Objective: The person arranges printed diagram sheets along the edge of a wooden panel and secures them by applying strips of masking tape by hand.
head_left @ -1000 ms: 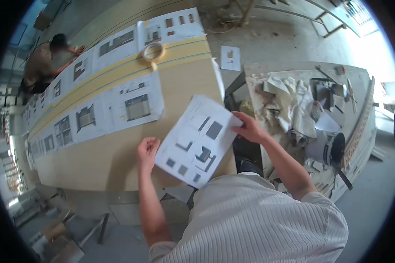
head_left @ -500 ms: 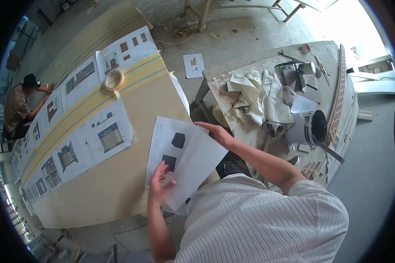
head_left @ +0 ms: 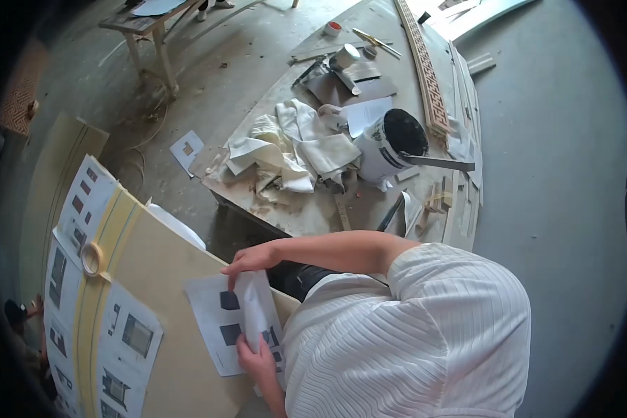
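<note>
A white printed sheet (head_left: 212,327) with dark square pictures lies at the near edge of the tan board (head_left: 177,279). One side of the paper is curled up into a pale fold (head_left: 253,301), with more dark pictures beside it. My right hand (head_left: 252,259) pinches the paper at the top end of the fold. My left hand (head_left: 257,359) closes on the lower end of the fold, fingers pressed along it.
Taped drawings and a tape roll (head_left: 93,258) lie on the board. To the right, a worktable (head_left: 292,219) carries crumpled cloths (head_left: 296,143), a bucket (head_left: 386,150) with a flat bar, and tools. A co-worker (head_left: 22,327) is at the far left. A wooden trestle (head_left: 136,42) stands behind.
My view has swung to the right. The lifted sheet, earlier spread wide, is now curled into a narrow fold. My left hand, its fingers apart before, has closed on the paper.
</note>
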Motion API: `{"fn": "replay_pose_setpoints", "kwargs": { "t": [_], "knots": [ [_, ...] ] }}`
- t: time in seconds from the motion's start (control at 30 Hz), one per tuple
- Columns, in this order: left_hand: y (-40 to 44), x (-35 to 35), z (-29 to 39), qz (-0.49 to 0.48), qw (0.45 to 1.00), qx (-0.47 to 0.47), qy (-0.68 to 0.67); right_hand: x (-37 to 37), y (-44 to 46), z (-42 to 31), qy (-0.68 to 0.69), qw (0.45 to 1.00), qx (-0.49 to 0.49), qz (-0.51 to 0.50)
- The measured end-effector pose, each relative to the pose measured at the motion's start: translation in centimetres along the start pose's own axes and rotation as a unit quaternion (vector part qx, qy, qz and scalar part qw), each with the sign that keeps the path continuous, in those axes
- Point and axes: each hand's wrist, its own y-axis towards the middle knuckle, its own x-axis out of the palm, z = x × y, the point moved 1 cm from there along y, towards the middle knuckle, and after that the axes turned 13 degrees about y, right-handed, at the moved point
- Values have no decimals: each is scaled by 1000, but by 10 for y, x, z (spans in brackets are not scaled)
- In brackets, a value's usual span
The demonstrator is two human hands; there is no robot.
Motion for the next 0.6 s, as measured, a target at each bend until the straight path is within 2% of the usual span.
{"fn": "replay_pose_setpoints", "kwargs": {
  "t": [0.07, 0.1, 0.13, 0.2, 0.27, 0.3, 0.33, 0.37, 0.4, 0.43, 0.47, 0.5, 0.53, 0.57, 0.6],
  "knots": [
    [-3, -11, 3, 5, 1000, 16, 20, 11, 7, -4, -47, 997, 65, -6],
    [0, -15, 10, -5, 999, 13, 34, 8, 13, 0, -152, 988, -11, -18],
    [5, -19, 16, -18, 999, 11, 45, 1, 16, 4, -149, 988, -15, -21],
    [9, -31, 23, -36, 999, -22, 31, -16, 14, 8, -270, 947, -171, 21],
    [15, -45, 39, 5, 999, -30, -16, -36, -9, -5, -204, 933, -280, 94],
    [21, -59, 57, -62, 995, -79, 6, -40, -25, -13, -172, 918, -297, 198],
    [26, -59, 59, -54, 995, -88, 9, -55, -37, -16, -121, 887, -359, 264],
    [29, -57, 57, -33, 996, -83, -11, -81, -51, -21, -87, 885, -299, 345],
    [30, -56, 52, -11, 996, -83, -27, -111, -59, -17, 43, 870, -372, 320],
    [36, -57, 45, -16, 992, -71, -102, -141, -77, -10, -12, 823, -352, 446],
    [40, -57, 36, -11, 983, -65, -173, -175, -100, 5, 103, 806, -387, 435],
    [43, -52, 22, -3, 969, -83, -232, -198, -115, 11, 99, 758, -446, 466],
    [48, -49, 3, 19, 952, -98, -289, -215, -132, 19, 45, 731, -419, 537],
    [52, -46, -14, 23, 932, -125, -341, -214, -138, 23, 100, 703, -425, 561],
    [57, -46, -29, 26, 907, -143, -395, -238, -143, 52, 24, 717, -368, 591]
  ]
}}
